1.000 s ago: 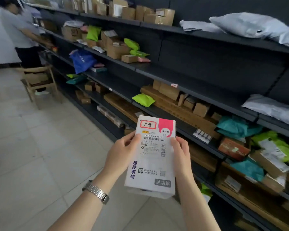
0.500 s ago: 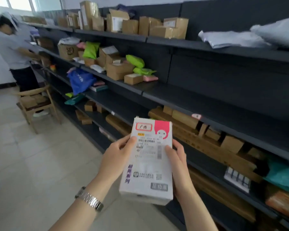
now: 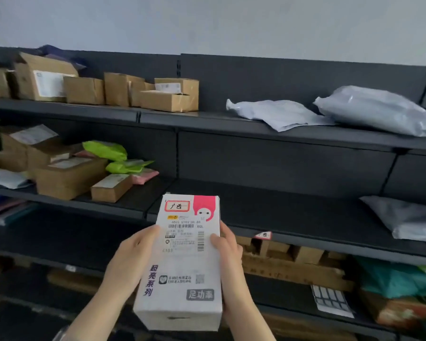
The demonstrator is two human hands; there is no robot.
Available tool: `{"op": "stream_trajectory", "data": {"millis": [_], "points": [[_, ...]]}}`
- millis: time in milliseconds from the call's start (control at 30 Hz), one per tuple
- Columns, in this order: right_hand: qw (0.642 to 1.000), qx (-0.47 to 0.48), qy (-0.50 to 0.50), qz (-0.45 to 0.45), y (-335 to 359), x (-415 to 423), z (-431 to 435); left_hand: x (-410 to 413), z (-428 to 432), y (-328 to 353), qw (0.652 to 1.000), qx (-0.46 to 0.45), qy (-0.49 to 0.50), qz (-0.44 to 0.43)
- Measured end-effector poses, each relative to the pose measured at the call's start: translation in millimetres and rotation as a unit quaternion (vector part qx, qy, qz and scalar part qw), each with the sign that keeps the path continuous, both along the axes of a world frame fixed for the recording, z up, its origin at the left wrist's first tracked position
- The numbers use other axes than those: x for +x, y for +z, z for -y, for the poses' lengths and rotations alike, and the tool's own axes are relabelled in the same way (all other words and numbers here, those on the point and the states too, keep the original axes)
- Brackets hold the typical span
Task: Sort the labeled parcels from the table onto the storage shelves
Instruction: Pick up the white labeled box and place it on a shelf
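Both hands stay clamped on the white rectangular cardboard parcel (image 3: 182,262), left hand (image 3: 130,262) and right hand (image 3: 231,264) pressing its long sides. It is now raised before the bare stretch of the dark metal storage shelves (image 3: 268,210); the floor and distant worker have gone.

White parcel (image 3: 182,262) reads "广西", "XGL", "超亮系列" and "足功率".
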State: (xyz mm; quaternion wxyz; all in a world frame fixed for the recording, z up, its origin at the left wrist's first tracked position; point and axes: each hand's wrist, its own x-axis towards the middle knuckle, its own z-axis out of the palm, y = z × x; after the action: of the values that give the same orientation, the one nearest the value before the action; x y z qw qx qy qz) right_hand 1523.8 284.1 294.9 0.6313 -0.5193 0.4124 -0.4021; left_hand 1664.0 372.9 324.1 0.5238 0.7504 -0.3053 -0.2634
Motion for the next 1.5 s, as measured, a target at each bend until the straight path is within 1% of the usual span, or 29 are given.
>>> {"op": "stream_trajectory", "data": {"millis": [200, 367, 467, 567, 667, 733, 900, 1000, 1100, 1200, 1300, 1367, 1433, 1500], "points": [[0.998, 0.030, -0.054, 0.033, -1, 53, 61, 54, 58, 6, 0.998, -0.009, -0.062, -0.008], [0.996, 0.049, -0.046, 0.064, -3, 84, 116, 93, 113, 10, 0.996, -0.033, -0.089, -0.001], [0.995, 0.067, -0.053, 0.058, -3, 100, 155, 113, 146, 15, 0.992, -0.013, -0.125, 0.000], [0.993, 0.090, -0.034, 0.062, 5, 116, 193, 129, 187, 23, 0.990, 0.006, -0.140, -0.030], [0.991, 0.109, -0.031, 0.077, 18, 129, 228, 144, 230, 28, 0.989, 0.018, -0.129, -0.070], [0.989, 0.118, -0.020, 0.086, 24, 136, 251, 153, 257, 28, 0.985, 0.020, -0.151, -0.078], [0.989, 0.132, -0.058, 0.015, 25, 151, 297, 167, 312, 21, 0.980, 0.036, -0.175, -0.086], [0.988, 0.135, -0.080, 0.012, 18, 157, 317, 174, 334, 15, 0.974, 0.041, -0.204, -0.092], [0.986, 0.134, -0.094, -0.016, 15, 163, 334, 177, 349, 10, 0.971, 0.052, -0.218, -0.088], [0.985, 0.124, -0.119, -0.024, 13, 165, 338, 180, 357, 6, 0.969, 0.034, -0.216, -0.113], [0.980, 0.127, -0.152, 0.005, 9, 165, 337, 185, 354, 1, 0.968, 0.023, -0.209, -0.135], [0.968, 0.135, -0.200, 0.066, 9, 155, 333, 188, 350, 1, 0.976, 0.006, -0.175, -0.129], [0.953, 0.076, -0.271, 0.109, 21, 138, 314, 192, 340, 4, 0.986, -0.043, -0.116, -0.113], [0.947, -0.014, -0.301, 0.114, 36, 122, 285, 196, 326, 12, 0.980, -0.137, -0.093, -0.112]]}}
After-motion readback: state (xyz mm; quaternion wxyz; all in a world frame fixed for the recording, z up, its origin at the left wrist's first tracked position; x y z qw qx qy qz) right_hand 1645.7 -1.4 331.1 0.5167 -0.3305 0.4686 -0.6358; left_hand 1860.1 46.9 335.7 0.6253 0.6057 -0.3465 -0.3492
